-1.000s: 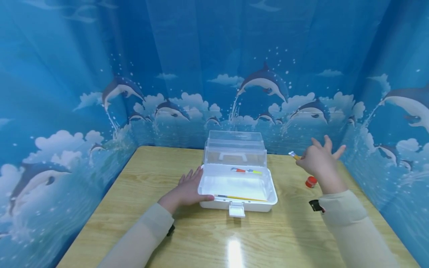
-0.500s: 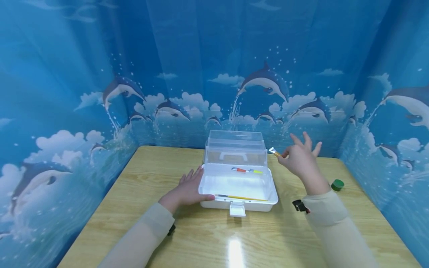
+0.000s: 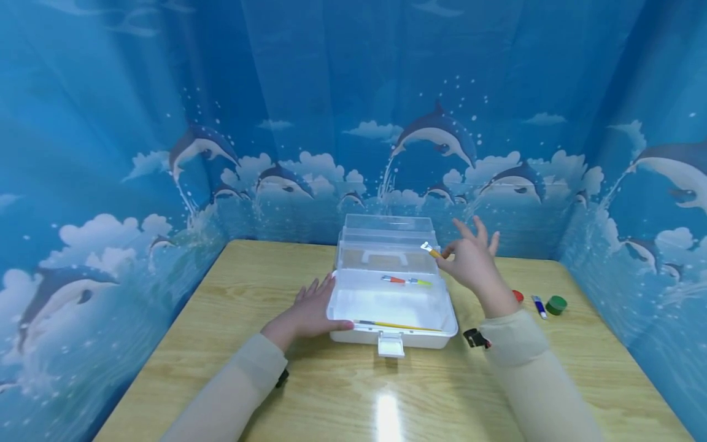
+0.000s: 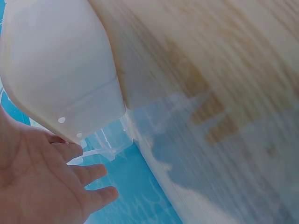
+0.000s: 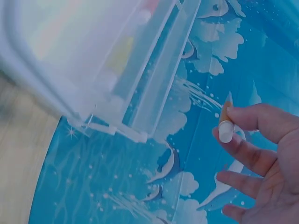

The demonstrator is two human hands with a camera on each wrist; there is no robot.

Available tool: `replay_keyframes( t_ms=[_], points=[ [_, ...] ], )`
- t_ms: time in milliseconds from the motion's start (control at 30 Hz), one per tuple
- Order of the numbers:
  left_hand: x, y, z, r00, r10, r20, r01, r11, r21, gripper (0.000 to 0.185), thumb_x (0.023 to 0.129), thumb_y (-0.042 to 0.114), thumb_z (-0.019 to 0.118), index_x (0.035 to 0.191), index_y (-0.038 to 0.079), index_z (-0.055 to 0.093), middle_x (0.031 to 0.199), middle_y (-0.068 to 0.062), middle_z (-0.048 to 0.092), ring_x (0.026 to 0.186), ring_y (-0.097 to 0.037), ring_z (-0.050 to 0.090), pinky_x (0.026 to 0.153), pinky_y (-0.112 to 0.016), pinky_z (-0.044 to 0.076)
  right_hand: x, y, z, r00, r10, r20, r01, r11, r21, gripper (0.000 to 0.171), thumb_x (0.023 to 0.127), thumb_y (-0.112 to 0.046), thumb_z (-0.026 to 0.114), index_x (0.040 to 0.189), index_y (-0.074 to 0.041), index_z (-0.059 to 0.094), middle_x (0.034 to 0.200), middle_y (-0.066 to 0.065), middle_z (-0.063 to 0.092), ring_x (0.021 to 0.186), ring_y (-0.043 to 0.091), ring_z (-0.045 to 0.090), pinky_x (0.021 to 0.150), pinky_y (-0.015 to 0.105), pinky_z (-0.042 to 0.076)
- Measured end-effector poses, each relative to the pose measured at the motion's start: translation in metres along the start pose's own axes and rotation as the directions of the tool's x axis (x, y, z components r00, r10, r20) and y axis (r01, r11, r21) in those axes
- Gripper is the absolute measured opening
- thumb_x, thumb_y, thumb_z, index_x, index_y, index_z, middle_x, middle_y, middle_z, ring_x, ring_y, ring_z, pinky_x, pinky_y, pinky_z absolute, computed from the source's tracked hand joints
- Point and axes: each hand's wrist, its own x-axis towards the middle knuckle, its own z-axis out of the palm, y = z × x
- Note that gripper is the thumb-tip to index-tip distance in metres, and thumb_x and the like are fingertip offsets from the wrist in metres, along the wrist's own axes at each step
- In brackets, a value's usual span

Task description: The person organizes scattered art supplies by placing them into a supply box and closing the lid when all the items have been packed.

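A white plastic box (image 3: 337,337) with a raised clear lid (image 3: 389,236) stands on the table. My left hand (image 3: 310,313) rests against its left side, the thumb on the front rim; in the left wrist view its fingers (image 4: 96,198) look straight and spread. Between thumb and forefinger my right hand (image 3: 475,264) pinches a small orange-yellow paint tube (image 3: 434,252), near the box's back right corner; its white cap (image 5: 226,132) shows in the right wrist view. A red paint tube (image 3: 395,280) and a yellow one (image 3: 422,283) lie inside at the back. A yellow-handled paintbrush (image 3: 397,326) lies along the front.
Right of the box, a red-lidded pot (image 3: 518,296), partly behind the right wrist, a blue paint tube (image 3: 539,307) and a green pot (image 3: 556,305) stand or lie on the wooden table (image 3: 265,264). A blue dolphin curtain (image 3: 309,123) surrounds the table. An open latch (image 3: 391,345) juts from the box front.
My right hand has moved left toward the box with the orange-yellow paint tube. The blue tube and green pot have come out from behind the arm. The left hand has stayed put.
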Motion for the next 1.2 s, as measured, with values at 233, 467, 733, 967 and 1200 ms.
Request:
replay_keyframes(
  t_ms=[233, 467, 733, 967, 1200],
  points=[
    [0.000, -0.001, 0.001, 1.000, 0.002, -0.005, -0.002, 1.000, -0.002, 0.125, 0.077, 0.078, 0.065, 0.162, 0.011, 0.003, 0.168, -0.006, -0.001, 0.153, -0.038, -0.001, 0.121, -0.056, -0.003, 0.006, -0.009, 0.010, 0.997, -0.069, 0.030, 0.068, 0.997, 0.045, 0.012, 0.085, -0.019, 0.079, 0.075, -0.013, 0.076, 0.163, 0.020, 0.024, 0.151, 0.043, -0.009, 0.111, 0.070, -0.014],
    [-0.001, -0.001, 0.001, 1.000, 0.006, -0.004, -0.006, 1.000, 0.002, 0.122, 0.078, 0.076, 0.065, 0.162, 0.012, 0.002, 0.168, -0.006, -0.002, 0.153, -0.038, -0.001, 0.121, -0.056, -0.004, 0.014, -0.016, 0.021, 0.993, -0.098, 0.061, 0.094, 0.994, 0.064, 0.014, 0.084, -0.022, 0.080, 0.073, -0.016, 0.075, 0.164, 0.017, 0.024, 0.151, 0.041, -0.007, 0.114, 0.068, -0.009],
    [0.000, -0.002, 0.001, 1.000, 0.007, -0.008, -0.007, 1.000, 0.005, 0.123, 0.078, 0.077, 0.065, 0.162, 0.012, 0.002, 0.168, -0.006, -0.002, 0.152, -0.039, -0.001, 0.121, -0.056, -0.003, 0.024, -0.031, 0.035, 0.982, -0.168, 0.088, 0.163, 0.985, 0.059, 0.013, 0.084, -0.022, 0.081, 0.073, -0.017, 0.076, 0.163, 0.016, 0.027, 0.152, 0.041, -0.005, 0.116, 0.067, -0.007],
    [0.002, -0.003, 0.003, 1.000, 0.014, -0.015, -0.014, 1.000, 0.006, 0.123, 0.077, 0.077, 0.065, 0.162, 0.012, 0.003, 0.168, -0.007, -0.001, 0.152, -0.039, 0.000, 0.120, -0.057, -0.002, 0.028, -0.042, 0.043, 0.969, -0.221, 0.112, 0.218, 0.975, 0.038, 0.014, 0.083, -0.022, 0.082, 0.072, -0.019, 0.076, 0.162, 0.015, 0.029, 0.152, 0.042, -0.003, 0.116, 0.068, -0.005],
    [-0.001, 0.000, 0.001, 1.000, -0.003, -0.008, 0.003, 1.000, 0.013, 0.122, 0.078, 0.076, 0.065, 0.162, 0.012, 0.002, 0.168, -0.006, -0.001, 0.153, -0.037, -0.001, 0.121, -0.055, -0.003, 0.033, -0.056, 0.047, 0.950, -0.250, 0.185, 0.254, 0.967, 0.003, 0.016, 0.086, -0.023, 0.080, 0.071, -0.021, 0.075, 0.163, 0.014, 0.027, 0.152, 0.040, -0.005, 0.117, 0.065, -0.005]
  ],
)
